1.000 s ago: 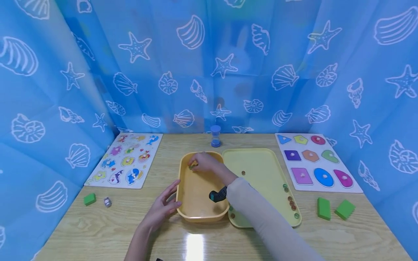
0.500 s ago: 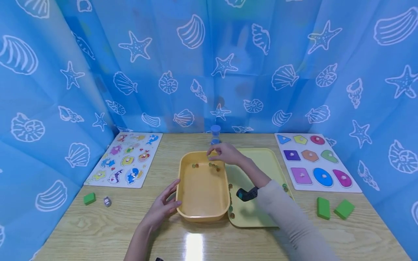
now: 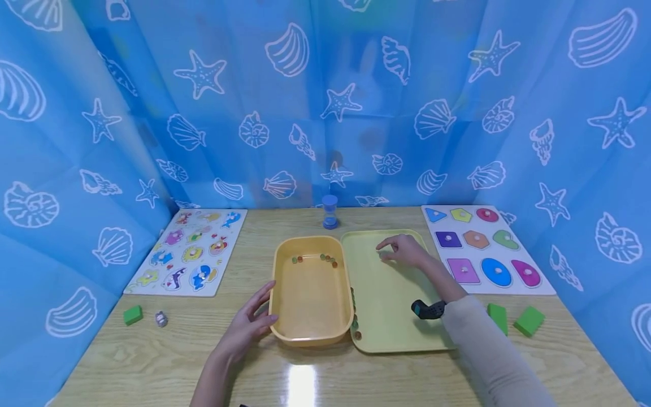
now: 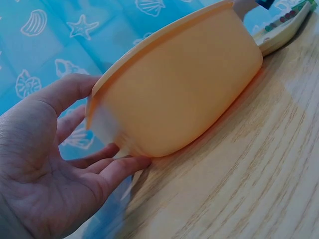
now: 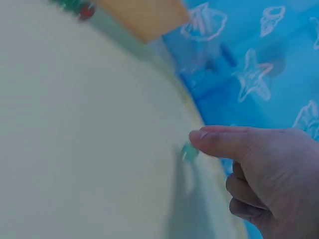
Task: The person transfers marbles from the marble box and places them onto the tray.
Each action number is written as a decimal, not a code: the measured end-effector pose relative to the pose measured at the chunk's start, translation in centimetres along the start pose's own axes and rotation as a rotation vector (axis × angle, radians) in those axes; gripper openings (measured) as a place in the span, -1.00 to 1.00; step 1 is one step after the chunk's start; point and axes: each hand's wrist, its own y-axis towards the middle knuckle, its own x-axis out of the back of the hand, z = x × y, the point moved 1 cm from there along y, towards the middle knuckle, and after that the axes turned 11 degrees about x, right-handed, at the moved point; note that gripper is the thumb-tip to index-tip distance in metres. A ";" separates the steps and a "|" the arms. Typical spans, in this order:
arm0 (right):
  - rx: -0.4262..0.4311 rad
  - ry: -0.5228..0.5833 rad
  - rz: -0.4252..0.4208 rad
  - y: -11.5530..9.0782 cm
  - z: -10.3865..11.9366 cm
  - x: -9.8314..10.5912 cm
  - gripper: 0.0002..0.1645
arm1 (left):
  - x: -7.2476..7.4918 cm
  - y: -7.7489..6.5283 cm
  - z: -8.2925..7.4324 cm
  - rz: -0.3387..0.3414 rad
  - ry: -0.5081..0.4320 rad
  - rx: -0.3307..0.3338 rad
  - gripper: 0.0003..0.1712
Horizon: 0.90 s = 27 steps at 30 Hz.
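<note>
In the head view, my left hand rests its fingers and thumb against the left side of the orange bin. In the left wrist view, the fingers touch the bin's wall, spread from rim to base. My right hand is over the far part of the yellow tray. A green glass marble is pinched at its fingertips, close above the tray. Inside the bin, several green and reddish-brown marbles lie near the far end. More marbles line the tray's left edge.
An hourglass stands behind the bin. Peg puzzle boards flank the back, one with sea animals, one with shapes. Green blocks lie at right, another block and a small figurine at left.
My right hand has left the bin, where marbles now show at the far end, and moved right over the tray to a green marble. The left hand has stayed at the bin.
</note>
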 end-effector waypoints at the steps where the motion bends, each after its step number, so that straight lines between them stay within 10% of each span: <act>1: 0.008 0.002 -0.012 0.2 0.4 0.2 -0.72 | 0.0 0.0 0.0 -0.002 -0.001 0.001 -0.21; 13: 0.185 0.089 -0.049 6.3 9.5 0.0 -0.73 | -0.2 -0.3 -0.2 0.008 -0.113 -0.022 -0.22; 27: 0.358 -0.018 0.421 11.9 16.3 -8.1 -0.77 | -0.7 -0.3 -0.3 0.017 -0.124 -0.010 -0.23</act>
